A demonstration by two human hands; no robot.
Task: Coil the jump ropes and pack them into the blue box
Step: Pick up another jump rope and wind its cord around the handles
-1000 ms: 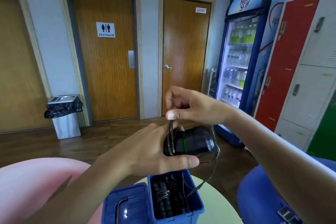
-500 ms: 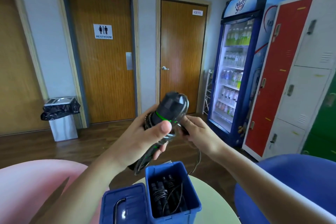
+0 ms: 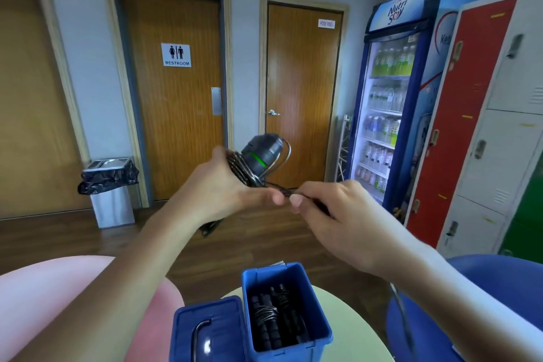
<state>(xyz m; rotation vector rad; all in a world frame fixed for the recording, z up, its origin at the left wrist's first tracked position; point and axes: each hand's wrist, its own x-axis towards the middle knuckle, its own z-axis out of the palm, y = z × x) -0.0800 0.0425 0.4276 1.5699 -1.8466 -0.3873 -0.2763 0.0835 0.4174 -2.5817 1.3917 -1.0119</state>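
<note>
The left hand [image 3: 217, 188] is gripping black, green-ringed jump rope handles [image 3: 260, 153] wound in dark cord [image 3: 241, 169]; the right hand [image 3: 326, 209] is pinching the cord's free end above the blue box [image 3: 314, 303].

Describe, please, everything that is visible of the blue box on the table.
The blue box is a small rectangular tub, apparently of hard plastic, standing upright and open at the top. It stands on the pale green table, low in the view. Inside lie coiled jump ropes with black handles and thin cords wound round them. Its blue lid, which has a metal handle, lies close against its left side. The left hand and the right hand are raised above it and do not touch it.
</note>
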